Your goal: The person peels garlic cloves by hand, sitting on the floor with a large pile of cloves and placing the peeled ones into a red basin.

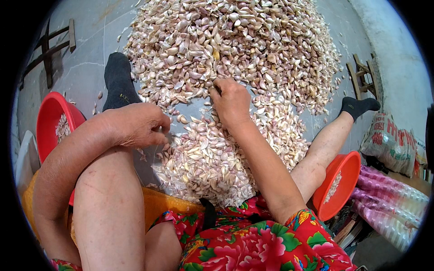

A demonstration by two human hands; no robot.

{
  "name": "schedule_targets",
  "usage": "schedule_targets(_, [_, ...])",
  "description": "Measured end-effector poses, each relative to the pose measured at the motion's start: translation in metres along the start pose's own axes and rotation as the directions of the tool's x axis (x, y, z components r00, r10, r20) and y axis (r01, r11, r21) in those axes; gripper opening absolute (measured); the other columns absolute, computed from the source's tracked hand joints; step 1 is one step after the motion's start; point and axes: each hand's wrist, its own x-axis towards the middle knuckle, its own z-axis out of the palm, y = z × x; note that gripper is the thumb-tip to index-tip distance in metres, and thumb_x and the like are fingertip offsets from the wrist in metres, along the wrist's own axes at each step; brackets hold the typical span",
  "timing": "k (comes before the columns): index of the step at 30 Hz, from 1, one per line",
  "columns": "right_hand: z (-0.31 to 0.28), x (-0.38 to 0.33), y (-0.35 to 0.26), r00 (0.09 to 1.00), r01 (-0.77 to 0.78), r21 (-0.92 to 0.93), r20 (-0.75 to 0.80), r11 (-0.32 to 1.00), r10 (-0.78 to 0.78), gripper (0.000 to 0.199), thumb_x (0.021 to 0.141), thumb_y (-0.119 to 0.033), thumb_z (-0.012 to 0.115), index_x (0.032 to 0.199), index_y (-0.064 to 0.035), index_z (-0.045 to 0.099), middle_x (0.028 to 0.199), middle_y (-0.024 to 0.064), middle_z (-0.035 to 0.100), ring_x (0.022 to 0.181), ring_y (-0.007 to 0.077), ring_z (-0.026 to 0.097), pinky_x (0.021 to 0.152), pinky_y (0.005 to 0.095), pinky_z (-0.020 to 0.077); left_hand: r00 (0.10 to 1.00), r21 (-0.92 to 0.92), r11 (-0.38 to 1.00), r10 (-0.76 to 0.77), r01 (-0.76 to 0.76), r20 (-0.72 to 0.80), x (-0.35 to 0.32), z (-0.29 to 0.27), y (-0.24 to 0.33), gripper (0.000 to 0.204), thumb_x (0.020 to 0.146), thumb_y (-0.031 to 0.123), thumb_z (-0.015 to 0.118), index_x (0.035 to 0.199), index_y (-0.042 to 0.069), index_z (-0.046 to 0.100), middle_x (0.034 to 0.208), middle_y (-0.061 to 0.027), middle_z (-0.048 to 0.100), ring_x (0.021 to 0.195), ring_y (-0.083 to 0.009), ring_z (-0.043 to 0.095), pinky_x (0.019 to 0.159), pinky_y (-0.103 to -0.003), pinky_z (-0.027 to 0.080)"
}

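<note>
A large heap of garlic cloves point(253, 40) lies on the floor ahead, pale with purplish skins. A smaller pile of garlic cloves point(208, 167) spreads closer, between my legs. My right hand point(231, 101) is at the near edge of the large heap, its fingers bent down among the cloves; whatever sits between the fingertips is hidden. Resting over my raised left knee, my left arm lets my left hand point(147, 125) hang beside the smaller pile. Its fingers are loosely bent with a gap to the thumb, and no clove shows in them.
A red bowl point(49, 106) with some cloves stands at the left, and an orange-red bowl point(352, 167) with small cloves at the right. Wooden stools point(47, 54) lie at both sides. A printed sack point(391, 142) and pink striped cloth point(389, 198) sit by the right wall.
</note>
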Motion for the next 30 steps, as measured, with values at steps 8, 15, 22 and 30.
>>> schedule_targets(8, [-0.008,0.005,0.003,0.985,-0.059,-0.063,0.16,0.996,0.068,0.016,0.074,-0.013,0.078,0.086,-0.0036,0.073,0.082,0.0153,0.069,0.077,0.0337,0.069,0.071,0.0435,0.0544,0.999,0.028,0.998,-0.048,0.049,-0.016,0.001,-0.001,0.0,0.037,0.088,0.022,0.071,0.117,0.0,0.069,0.088,-0.0204,0.072,0.083,-0.0348,0.07,0.078,-0.043,0.054])
schedule_targets(15, [-0.023,-0.018,0.008,0.861,-0.507,0.738,0.451,0.445,0.235,0.014,0.082,-0.006,0.08,0.089,0.0009,0.071,0.08,0.006,0.072,0.067,0.0134,0.066,0.061,0.0269,0.0522,0.992,-0.136,0.99,0.027,-0.044,-0.124,0.004,0.002,-0.006,0.024,0.089,0.016,0.066,0.107,-0.001,0.068,0.086,-0.0196,0.07,0.082,-0.0288,0.069,0.078,-0.04,0.054])
schedule_targets(22, [-0.047,-0.037,-0.046,0.774,-0.633,0.758,0.621,0.158,0.125,0.015,0.09,-0.006,0.077,0.101,0.0035,0.072,0.084,0.0067,0.073,0.071,0.0108,0.069,0.06,0.0229,0.0542,0.957,-0.365,0.902,0.143,-0.231,-0.252,0.016,0.003,0.007,0.016,0.096,0.012,0.065,0.105,-0.001,0.066,0.081,-0.0061,0.067,0.073,-0.012,0.065,0.064,-0.03,0.053])
schedule_targets(30, [-0.057,-0.037,-0.058,0.783,-0.621,0.763,0.613,0.179,0.103,0.02,0.095,-0.006,0.069,0.111,0.0058,0.069,0.095,0.011,0.074,0.083,0.0152,0.074,0.06,0.0239,0.0574,0.961,-0.393,0.903,0.07,-0.176,-0.269,0.02,0.004,0.009,0.015,0.095,0.015,0.07,0.096,0.0,0.066,0.073,-0.0028,0.066,0.067,-0.0099,0.063,0.058,-0.028,0.051])
